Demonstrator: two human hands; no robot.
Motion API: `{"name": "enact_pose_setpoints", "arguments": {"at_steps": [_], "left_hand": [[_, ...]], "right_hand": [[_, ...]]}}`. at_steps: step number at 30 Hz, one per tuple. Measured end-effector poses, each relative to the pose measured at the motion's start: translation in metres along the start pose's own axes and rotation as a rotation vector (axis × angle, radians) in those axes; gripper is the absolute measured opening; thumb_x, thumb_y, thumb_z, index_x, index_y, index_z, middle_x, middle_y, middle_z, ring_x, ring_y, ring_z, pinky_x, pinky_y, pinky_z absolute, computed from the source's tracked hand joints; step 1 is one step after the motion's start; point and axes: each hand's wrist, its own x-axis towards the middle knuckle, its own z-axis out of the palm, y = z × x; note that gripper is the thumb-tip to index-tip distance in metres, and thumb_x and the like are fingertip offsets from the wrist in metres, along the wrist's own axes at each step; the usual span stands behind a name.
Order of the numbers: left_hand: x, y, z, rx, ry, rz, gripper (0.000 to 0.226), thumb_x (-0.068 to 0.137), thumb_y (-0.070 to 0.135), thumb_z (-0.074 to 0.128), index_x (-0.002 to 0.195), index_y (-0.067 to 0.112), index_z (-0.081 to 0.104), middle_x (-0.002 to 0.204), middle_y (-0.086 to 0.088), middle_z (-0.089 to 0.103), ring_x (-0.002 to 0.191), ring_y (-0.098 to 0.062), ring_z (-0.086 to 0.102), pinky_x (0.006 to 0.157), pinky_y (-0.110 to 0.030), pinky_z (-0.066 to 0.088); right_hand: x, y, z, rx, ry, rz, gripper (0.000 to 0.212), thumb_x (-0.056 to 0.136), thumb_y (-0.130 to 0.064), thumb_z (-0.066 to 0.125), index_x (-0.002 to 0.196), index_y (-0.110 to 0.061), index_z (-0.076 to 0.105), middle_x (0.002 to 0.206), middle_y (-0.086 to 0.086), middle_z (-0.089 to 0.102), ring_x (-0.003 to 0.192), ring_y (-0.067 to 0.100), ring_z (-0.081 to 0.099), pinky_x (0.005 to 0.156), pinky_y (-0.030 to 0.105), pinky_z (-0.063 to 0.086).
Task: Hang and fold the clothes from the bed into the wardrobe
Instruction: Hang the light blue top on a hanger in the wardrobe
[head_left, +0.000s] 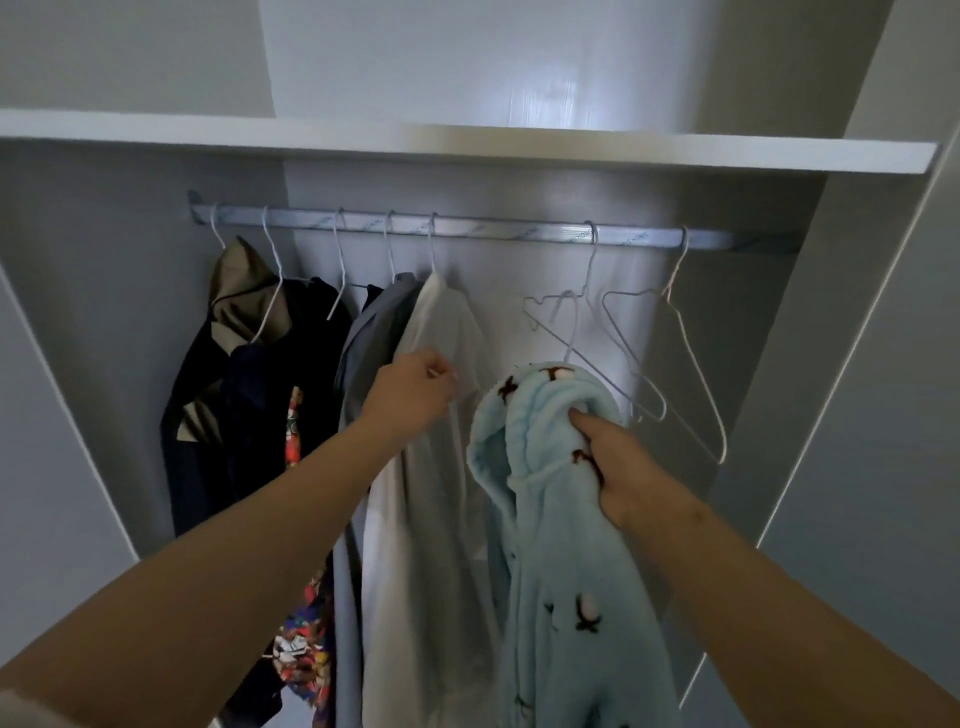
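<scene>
Head camera: you are standing at the open wardrobe (857, 364), both bare arms reaching in under its shelf (467, 140). Your right hand (621, 467) is gripping a pale blue fleece robe (561, 597) by the collar, just below the hood, and holding it up in front of the bare wire hangers (667, 297) on the right of the rail (493, 231). Your left hand (415, 389) is curling its fingers against the front of a white shirt (441, 519) hanging just left of the robe; whether it is pinching the cloth cannot be told. A grey garment (358, 364), a dark jacket (208, 441) and a patterned piece (306, 623) are hanging farther left.
</scene>
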Motion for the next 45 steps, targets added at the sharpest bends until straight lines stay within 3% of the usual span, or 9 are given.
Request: {"name": "enact_pose_setpoints", "arguments": {"at_steps": [7,16,21,24,26,28,37,41,45], "left_hand": [[0.069,-0.007,-0.016,-0.077,-0.001,0.064,0.023,0.087,0.016,0.056,0.069,0.029,0.058,0.070,0.005,0.060,0.075,-0.020,0.059,0.076,-0.032,0.049],[0.151,-0.028,-0.020,-0.019,0.025,0.086,0.014,0.086,0.022,0.055,0.075,0.027,0.062,0.072,0.014,0.057,0.077,-0.011,0.056,0.068,-0.022,0.041],[0.170,-0.050,-0.005,0.061,-0.030,0.066,0.015,0.088,0.024,0.052,0.077,0.024,0.062,0.072,0.014,0.058,0.069,-0.005,0.054,0.054,-0.013,0.037],[0.170,-0.061,0.008,0.071,-0.040,0.121,0.015,0.086,0.015,0.054,0.081,0.014,0.068,0.091,-0.008,0.064,0.081,-0.020,0.062,0.071,-0.022,0.045],[0.169,-0.065,0.012,0.046,0.000,0.147,0.012,0.083,0.010,0.056,0.086,0.012,0.068,0.097,-0.017,0.062,0.083,-0.026,0.061,0.081,-0.028,0.049],[0.166,-0.065,0.016,0.016,0.006,0.135,0.012,0.082,0.006,0.057,0.088,0.014,0.064,0.099,-0.020,0.059,0.083,-0.029,0.060,0.083,-0.033,0.051],[0.131,-0.067,0.016,-0.016,-0.020,0.039,0.018,0.084,0.007,0.059,0.090,0.024,0.058,0.108,-0.009,0.054,0.085,-0.020,0.059,0.083,-0.031,0.051],[0.092,-0.072,0.013,-0.036,0.018,0.006,0.011,0.088,0.008,0.057,0.094,0.015,0.062,0.088,0.005,0.051,0.069,-0.002,0.049,0.056,-0.002,0.038],[0.040,-0.073,0.009,-0.100,0.076,-0.075,0.014,0.090,0.007,0.054,0.101,0.013,0.061,0.102,-0.006,0.057,0.084,-0.009,0.052,0.068,-0.015,0.040]], "right_hand": [[0.062,-0.063,0.047,-0.058,0.055,-0.133,0.021,0.094,-0.016,0.050,0.078,-0.012,0.062,0.052,0.002,0.067,0.066,0.019,0.060,0.057,0.029,0.050],[0.155,-0.127,0.113,-0.120,0.053,-0.247,0.021,0.097,-0.007,0.042,0.083,-0.008,0.058,0.072,0.007,0.061,0.069,0.017,0.053,0.070,0.027,0.046],[0.201,-0.107,0.125,-0.186,0.109,-0.160,0.021,0.099,-0.010,0.041,0.084,-0.009,0.056,0.074,0.005,0.052,0.057,0.014,0.054,0.052,0.021,0.048],[0.214,-0.077,0.125,-0.161,0.031,-0.167,0.029,0.101,-0.009,0.036,0.125,-0.001,0.050,0.092,0.015,0.056,0.087,0.023,0.061,0.079,0.027,0.049],[0.221,-0.068,0.125,-0.179,0.048,-0.253,0.034,0.100,-0.007,0.037,0.131,0.004,0.043,0.113,0.021,0.055,0.116,0.035,0.052,0.103,0.041,0.041],[0.222,-0.062,0.126,-0.197,0.092,-0.311,0.035,0.099,-0.011,0.042,0.131,0.003,0.045,0.120,0.018,0.054,0.119,0.033,0.051,0.107,0.045,0.038],[0.190,-0.010,0.111,-0.354,0.200,-0.212,0.033,0.091,-0.043,0.053,0.109,-0.015,0.051,0.098,0.004,0.057,0.087,0.022,0.055,0.079,0.037,0.047],[0.152,0.008,0.096,-0.330,0.161,-0.181,0.018,0.096,-0.030,0.048,0.089,-0.014,0.052,0.085,0.007,0.056,0.070,0.020,0.052,0.065,0.029,0.047],[0.101,0.038,0.075,-0.274,0.122,-0.080,0.013,0.094,-0.016,0.048,0.081,-0.015,0.051,0.074,0.003,0.055,0.058,0.014,0.047,0.051,0.022,0.039]]}}
